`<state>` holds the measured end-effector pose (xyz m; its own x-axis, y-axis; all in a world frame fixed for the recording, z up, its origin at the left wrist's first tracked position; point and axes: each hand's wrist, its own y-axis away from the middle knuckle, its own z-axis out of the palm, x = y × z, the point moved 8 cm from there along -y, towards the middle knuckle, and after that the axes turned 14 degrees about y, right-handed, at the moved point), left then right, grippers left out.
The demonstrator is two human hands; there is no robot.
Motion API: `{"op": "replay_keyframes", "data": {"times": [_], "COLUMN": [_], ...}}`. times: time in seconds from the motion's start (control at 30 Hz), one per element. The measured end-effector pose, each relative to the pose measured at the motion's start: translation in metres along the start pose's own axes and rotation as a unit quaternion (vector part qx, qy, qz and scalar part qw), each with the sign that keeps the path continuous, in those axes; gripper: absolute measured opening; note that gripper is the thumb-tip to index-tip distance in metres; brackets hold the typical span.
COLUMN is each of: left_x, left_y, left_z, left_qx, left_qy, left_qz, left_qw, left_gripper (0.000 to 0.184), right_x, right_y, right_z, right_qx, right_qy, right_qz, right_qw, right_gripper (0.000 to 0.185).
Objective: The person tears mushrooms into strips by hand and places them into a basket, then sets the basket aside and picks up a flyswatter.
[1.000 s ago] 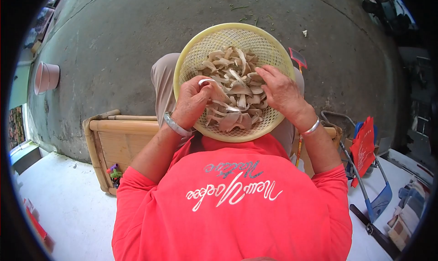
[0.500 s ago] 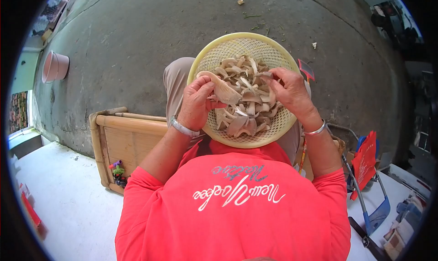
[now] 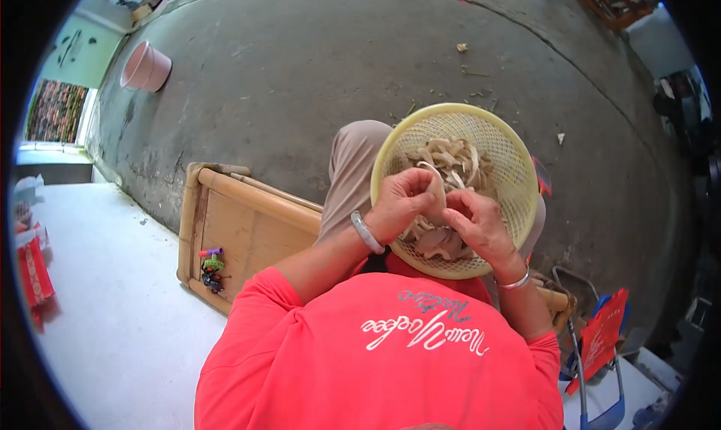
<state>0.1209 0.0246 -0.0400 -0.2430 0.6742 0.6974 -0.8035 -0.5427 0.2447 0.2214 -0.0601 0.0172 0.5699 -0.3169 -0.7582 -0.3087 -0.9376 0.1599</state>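
A pale yellow mesh basket (image 3: 520, 176) rests on the lap, holding a heap of torn grey-white mushroom pieces (image 3: 443, 242). Over it, my left hand (image 3: 405, 203) pinches a larger mushroom piece (image 3: 435, 197) between thumb and fingers. My right hand (image 3: 481, 223) is beside it with bent fingers closed at the same piece's right edge. The fingertips of both hands nearly meet, and they hide part of the heap.
A bamboo bench (image 3: 255, 227) with small colourful toys (image 3: 212, 268) is at the left. Farther off stands a pink bucket (image 3: 146, 68). A folding metal frame with a red bag (image 3: 602, 340) is at the lower right. Scraps lie on the concrete floor.
The view has turned, so basket and hands appear farther right and lower. My right hand has left the heap's far right side and come to the mushroom piece in my left hand.
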Motion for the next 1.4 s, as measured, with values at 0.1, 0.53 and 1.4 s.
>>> {"op": "replay_keyframes", "data": {"times": [0.1, 0.53, 1.4], "left_x": [0.0, -0.002, 0.012], "left_y": [0.001, -0.001, 0.008], "left_z": [0.004, 0.004, 0.016], "left_qx": [-0.013, -0.03, -0.051], "left_qy": [-0.045, -0.099, -0.207], "left_qz": [-0.005, 0.014, 0.095], "left_qw": [0.999, 0.994, 0.972], "left_gripper": [0.021, 0.015, 0.022], "right_x": [0.003, 0.009, -0.007], "right_y": [-0.003, -0.004, 0.004], "right_z": [0.007, 0.014, -0.014], "right_qx": [-0.003, 0.019, 0.156], "right_qy": [-0.004, -0.004, 0.244], "right_qz": [0.003, 0.027, -0.07], "right_qw": [1.0, 0.999, 0.955], "right_gripper": [0.018, 0.015, 0.011]}}
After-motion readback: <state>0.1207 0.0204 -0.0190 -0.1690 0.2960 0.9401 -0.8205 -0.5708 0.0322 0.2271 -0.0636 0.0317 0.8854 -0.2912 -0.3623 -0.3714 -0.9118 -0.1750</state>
